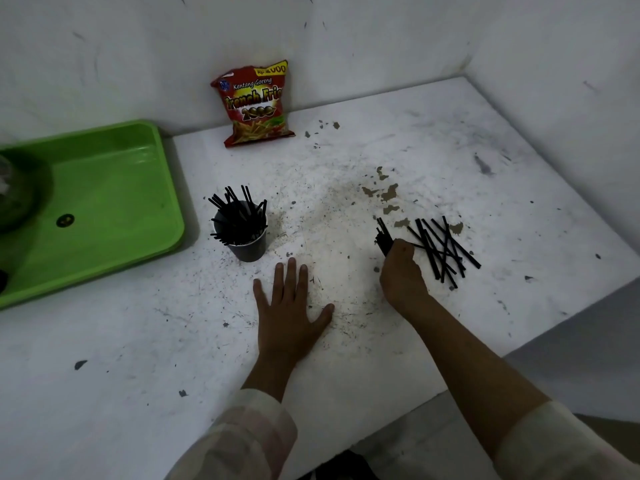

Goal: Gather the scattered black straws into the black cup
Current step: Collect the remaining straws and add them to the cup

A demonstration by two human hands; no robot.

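A black cup [250, 247] stands left of centre on the worn white table, with several black straws [239, 213] sticking out of it. A loose pile of black straws [441, 249] lies crossed on the table to the right. My right hand [401, 273] is at the pile's left edge, closed around a small bunch of straws [383, 235] that pokes up from the fist. My left hand [292, 306] lies flat on the table, palm down and fingers spread, just right of and below the cup, holding nothing.
A green plastic tray [114, 202] lies at the left, with a dark round object at its far left edge. A red snack bag [256, 105] leans on the back wall. White walls close the back and right. The table's front edge [450, 386] runs diagonally under my right forearm.
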